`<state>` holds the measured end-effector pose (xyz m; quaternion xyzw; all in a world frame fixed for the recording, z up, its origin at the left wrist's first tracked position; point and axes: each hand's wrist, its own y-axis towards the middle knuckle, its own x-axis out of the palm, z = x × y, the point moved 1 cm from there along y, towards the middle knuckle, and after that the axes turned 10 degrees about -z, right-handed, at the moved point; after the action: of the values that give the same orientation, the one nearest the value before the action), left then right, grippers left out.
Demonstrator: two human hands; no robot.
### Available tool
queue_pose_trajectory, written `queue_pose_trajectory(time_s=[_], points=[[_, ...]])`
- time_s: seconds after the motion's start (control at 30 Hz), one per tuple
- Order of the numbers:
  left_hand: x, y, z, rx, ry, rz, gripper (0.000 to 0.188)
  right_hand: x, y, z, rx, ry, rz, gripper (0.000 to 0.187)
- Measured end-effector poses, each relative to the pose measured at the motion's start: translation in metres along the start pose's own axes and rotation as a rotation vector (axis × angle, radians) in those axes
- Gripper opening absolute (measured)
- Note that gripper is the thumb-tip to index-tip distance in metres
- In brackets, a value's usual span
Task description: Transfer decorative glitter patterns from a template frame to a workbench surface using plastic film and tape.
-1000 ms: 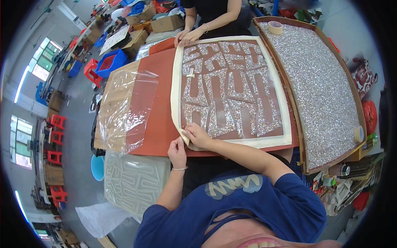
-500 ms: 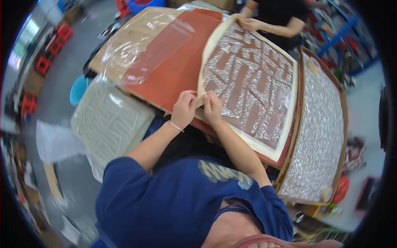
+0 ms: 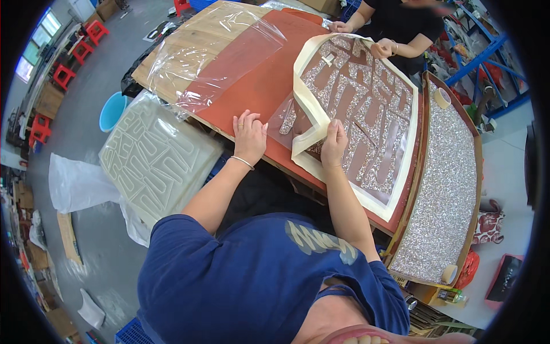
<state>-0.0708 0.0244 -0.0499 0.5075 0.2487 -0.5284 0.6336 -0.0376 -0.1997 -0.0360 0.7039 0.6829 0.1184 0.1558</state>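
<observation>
At the near corner, right hand (image 3: 334,143) pinches the cream backing sheet (image 3: 309,109).
Its fingers grip the lifted edge; left hand (image 3: 250,135) lies flat, fingers spread, just left on the red mat (image 3: 258,80).

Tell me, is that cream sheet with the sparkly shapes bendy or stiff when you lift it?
Probably bendy: the cream sheet curls where the right hand lifts its corner. Likely light too, since fingertips seem enough. The left hand presses the red board, perhaps steadying it.

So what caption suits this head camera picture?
Right hand lifts the cream backing sheet's corner off a glittery cut-out panel; left hand presses the red mat.
</observation>
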Motion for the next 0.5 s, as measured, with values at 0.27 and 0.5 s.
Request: queue_pose_trajectory(time_s=[0.27,0.5], points=[[-0.015,0.004,0.005,0.116,0.061,-0.017,0.017,-0.005,0.011,-0.012,0.089,-0.054,0.004,0.032],[-0.019,0.017,0.008,0.554,0.060,-0.203,0.027,0.050,-0.019,-0.046,-0.250,-0.561,-0.441,0.036]])
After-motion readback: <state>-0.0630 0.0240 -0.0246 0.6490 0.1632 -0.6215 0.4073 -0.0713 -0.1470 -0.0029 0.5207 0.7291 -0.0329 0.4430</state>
